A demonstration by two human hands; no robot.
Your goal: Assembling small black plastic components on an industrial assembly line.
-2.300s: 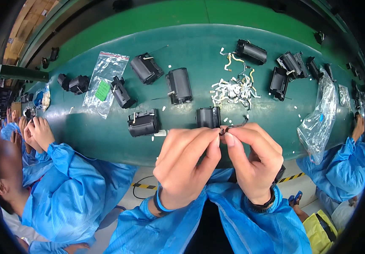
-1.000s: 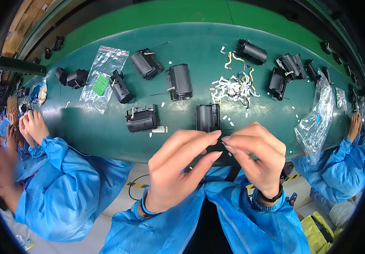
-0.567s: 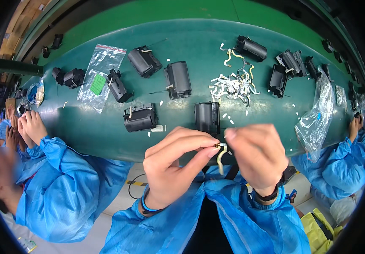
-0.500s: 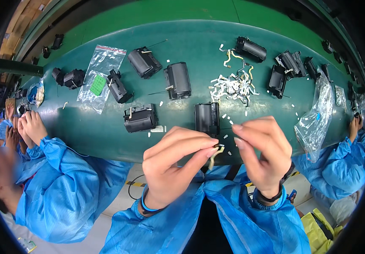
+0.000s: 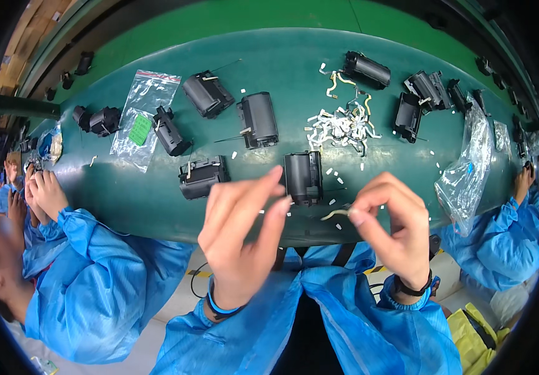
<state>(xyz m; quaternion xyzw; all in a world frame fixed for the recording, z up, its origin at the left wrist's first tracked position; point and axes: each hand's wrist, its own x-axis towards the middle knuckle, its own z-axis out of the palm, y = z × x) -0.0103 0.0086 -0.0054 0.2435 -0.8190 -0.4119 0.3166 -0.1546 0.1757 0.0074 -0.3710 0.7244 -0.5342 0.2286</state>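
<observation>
My right hand [image 5: 397, 228] pinches a thin, pale yellow flexible ribbon cable [image 5: 334, 214] between thumb and index finger; its free end points left over the table's near edge. My left hand [image 5: 238, 234] is raised beside it, slightly blurred, with thumb and index finger apart and nothing visible between them. Just beyond the left fingertips lies a black plastic housing [image 5: 302, 178]. Small white tabs [image 5: 332, 202] are scattered between the two hands. Farther back is a tangled heap of white and yellow ribbon cables [image 5: 344, 128].
More black housings [image 5: 259, 120] lie across the green table [image 5: 138, 203], several at left and right. A clear zip bag [image 5: 151, 90] with a green label [image 5: 139, 130] lies at left; clear plastic [image 5: 469, 172] lies at right. Co-workers in blue [image 5: 107, 281] sit on both sides.
The ribbon cable has passed from my left hand to my right. My left hand has opened and drawn slightly left, away from the cable.
</observation>
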